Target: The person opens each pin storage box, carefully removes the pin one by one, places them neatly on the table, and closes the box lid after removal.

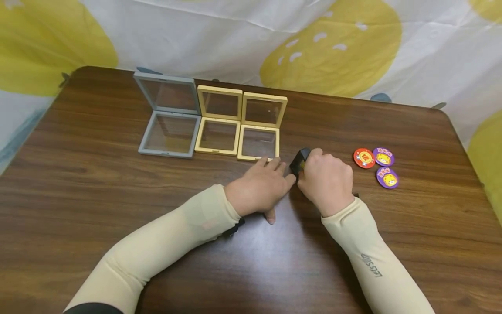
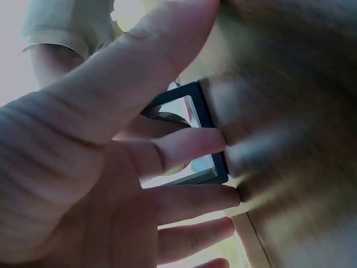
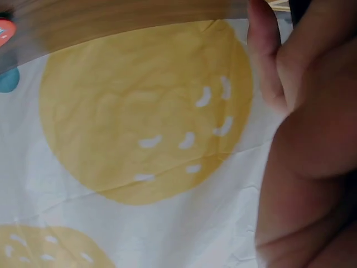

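Observation:
My right hand (image 1: 327, 179) curls round a small black-framed display case (image 1: 300, 160), held on edge close over the wooden table. In the left wrist view, the black frame (image 2: 204, 106) surrounds a clear window, partly covered by my fingers. My left hand (image 1: 260, 185) lies with its fingers stretched and spread, fingertips down at the tabletop, its index finger right beside the black case. Just beyond the left fingertips stands a yellow display case (image 1: 263, 97), lid raised. The right wrist view catches only part of my right hand (image 3: 312, 134); the case is mostly hidden there.
Left of that case stand another yellow display case (image 1: 219, 90) and a larger grey-blue one (image 1: 164, 77), lids up. To the right lie a red round chip (image 1: 364, 158) and two purple bear-faced chips (image 1: 383, 157). A lemon-print cloth (image 1: 235, 39) hangs behind the table.

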{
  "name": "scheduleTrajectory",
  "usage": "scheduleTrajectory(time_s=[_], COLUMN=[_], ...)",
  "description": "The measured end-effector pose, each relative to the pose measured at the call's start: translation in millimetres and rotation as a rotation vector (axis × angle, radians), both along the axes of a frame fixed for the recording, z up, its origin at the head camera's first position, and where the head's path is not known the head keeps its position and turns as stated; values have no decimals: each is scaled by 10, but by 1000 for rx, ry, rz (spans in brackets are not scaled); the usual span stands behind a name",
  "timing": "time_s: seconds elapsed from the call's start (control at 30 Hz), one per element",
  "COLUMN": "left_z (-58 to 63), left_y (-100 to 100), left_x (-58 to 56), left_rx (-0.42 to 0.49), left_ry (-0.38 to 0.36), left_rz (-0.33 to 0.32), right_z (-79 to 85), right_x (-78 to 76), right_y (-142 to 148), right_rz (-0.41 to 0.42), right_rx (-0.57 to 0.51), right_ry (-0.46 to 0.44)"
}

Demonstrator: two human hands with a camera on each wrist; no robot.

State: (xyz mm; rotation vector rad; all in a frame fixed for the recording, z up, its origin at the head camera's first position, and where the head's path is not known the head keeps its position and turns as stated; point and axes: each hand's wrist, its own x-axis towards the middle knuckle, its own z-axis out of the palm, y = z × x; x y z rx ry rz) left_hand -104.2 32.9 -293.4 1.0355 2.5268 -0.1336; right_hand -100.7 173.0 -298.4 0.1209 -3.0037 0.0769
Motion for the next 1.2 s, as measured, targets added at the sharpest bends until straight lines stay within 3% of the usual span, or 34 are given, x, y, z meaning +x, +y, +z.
scheduleTrajectory(time_s=[0.1, 0.27, 0.47, 0.63, 0.83, 1.07, 1.2], left_z=[4, 60, 116, 71, 33, 10, -18], left_y=[-3, -54, -123, -109, -75, -38, -30], left_x=[3, -54, -162, -189, -172, -164, -169], left_rx=[6, 0, 124, 181, 247, 399, 458], left_ry=[1, -24, 120, 157, 126, 125, 128], left_rz=[5, 15, 67, 92, 97, 156, 157], right_z=[-9, 51, 123, 126, 120, 147, 159], right_x=[26, 23, -16, -10, -11, -49, -59], right_y=[-38, -59, -40, -39, -51, -37, -27], right_rz=[-6, -17, -38, -38, -3, -24, -3], right_rx=[2, -10, -34, -43, -25, -103, -130], right_ry=[-14, -162, -284, -312, -330, -417, -467])
